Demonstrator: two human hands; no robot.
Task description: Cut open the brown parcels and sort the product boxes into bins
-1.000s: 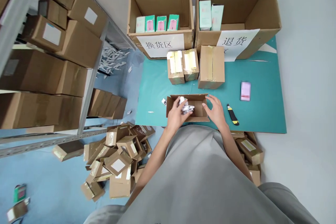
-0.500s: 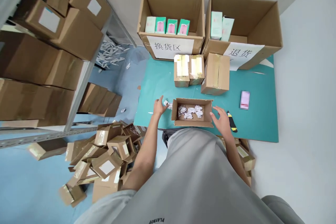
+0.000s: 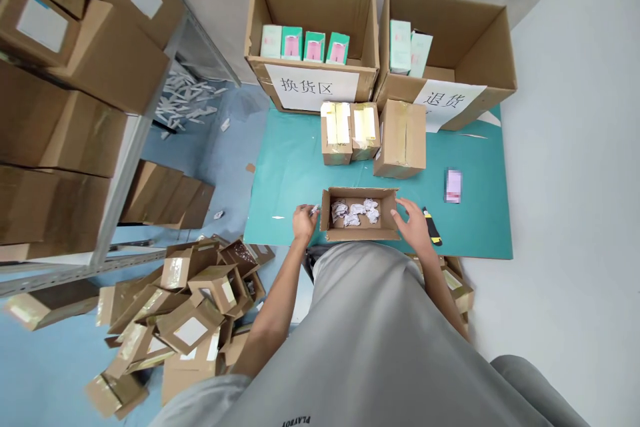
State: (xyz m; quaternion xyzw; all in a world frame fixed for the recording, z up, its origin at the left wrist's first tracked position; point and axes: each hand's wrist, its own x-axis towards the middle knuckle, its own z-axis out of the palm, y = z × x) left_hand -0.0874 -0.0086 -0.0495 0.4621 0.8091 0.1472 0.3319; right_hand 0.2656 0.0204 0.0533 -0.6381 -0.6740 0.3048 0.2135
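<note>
An open cardboard box (image 3: 363, 234) sits at the near edge of the green table, with several crumpled paper balls (image 3: 357, 209) inside it. Left of the box, my left hand (image 3: 304, 222) has its fingers closed on another piece of crumpled paper (image 3: 315, 210). My right hand (image 3: 413, 223) is at the box's right end, its thumb and fingers apart and the tips at the rim. Whether those tips press on the cardboard I cannot tell. Just right of that hand lies a black and yellow utility knife (image 3: 433, 227).
Three closed cartons (image 3: 400, 139) stand behind the open box. Two large labelled boxes (image 3: 313, 87) at the back hold several small green and white packages. A blurred pink phone-like item (image 3: 453, 186) lies at right. Loose cartons (image 3: 190, 330) pile up on the floor beside shelving.
My left hand has come down and closed on the crumpled paper left of the box. My right hand has drawn closer to the box's right rim. The whole view has shifted slightly.
</note>
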